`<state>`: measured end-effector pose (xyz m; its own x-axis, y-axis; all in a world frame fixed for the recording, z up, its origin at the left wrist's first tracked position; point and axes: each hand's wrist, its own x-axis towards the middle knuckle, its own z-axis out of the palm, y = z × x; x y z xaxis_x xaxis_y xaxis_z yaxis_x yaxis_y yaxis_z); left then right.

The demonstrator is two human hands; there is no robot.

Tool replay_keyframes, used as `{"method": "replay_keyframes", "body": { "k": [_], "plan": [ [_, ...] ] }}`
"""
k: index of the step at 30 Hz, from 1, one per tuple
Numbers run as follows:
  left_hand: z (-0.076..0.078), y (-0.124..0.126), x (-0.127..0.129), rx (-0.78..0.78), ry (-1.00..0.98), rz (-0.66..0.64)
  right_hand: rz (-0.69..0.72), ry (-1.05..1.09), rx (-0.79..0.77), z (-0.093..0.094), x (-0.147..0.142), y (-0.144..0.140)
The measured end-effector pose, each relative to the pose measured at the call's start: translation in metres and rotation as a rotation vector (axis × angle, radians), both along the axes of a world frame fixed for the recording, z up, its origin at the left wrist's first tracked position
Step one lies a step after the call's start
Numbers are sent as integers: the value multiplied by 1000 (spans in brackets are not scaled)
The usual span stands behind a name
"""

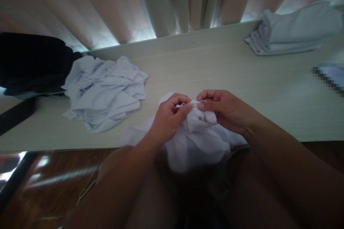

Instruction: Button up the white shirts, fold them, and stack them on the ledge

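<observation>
A white garment (197, 143) lies bunched over the front edge of the pale table and hangs down toward my lap. My left hand (172, 114) pinches a gathered part of it between thumb and fingers. Close beside it, my right hand (228, 109) also pinches the fabric, with the thumb on top. The two thumbs almost meet over a folded edge. Which part of the garment this is, I cannot tell. To the left of my hands lies a crumpled heap of white cloth (107, 89), apart from them.
A folded white stack of cloth (295, 28) sits at the back right of the table (204, 68). At the left stands a black bag-like object (32, 62). A blurred-out flat item (331, 75) lies at the right edge. Curtains (107, 3) hang behind; a cable crosses the brown floor (61, 182).
</observation>
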<state>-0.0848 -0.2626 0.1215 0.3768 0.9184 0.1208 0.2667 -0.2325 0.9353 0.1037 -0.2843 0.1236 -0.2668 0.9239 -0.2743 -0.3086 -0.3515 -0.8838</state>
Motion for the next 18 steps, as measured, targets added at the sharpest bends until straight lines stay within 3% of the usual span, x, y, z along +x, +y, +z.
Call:
{"method": "replay_keyframes", "body": {
  "k": [18],
  "plan": [
    [-2,3,-3,34,-21,-21,-54,-66,63,0,-1,-1]
  ]
}}
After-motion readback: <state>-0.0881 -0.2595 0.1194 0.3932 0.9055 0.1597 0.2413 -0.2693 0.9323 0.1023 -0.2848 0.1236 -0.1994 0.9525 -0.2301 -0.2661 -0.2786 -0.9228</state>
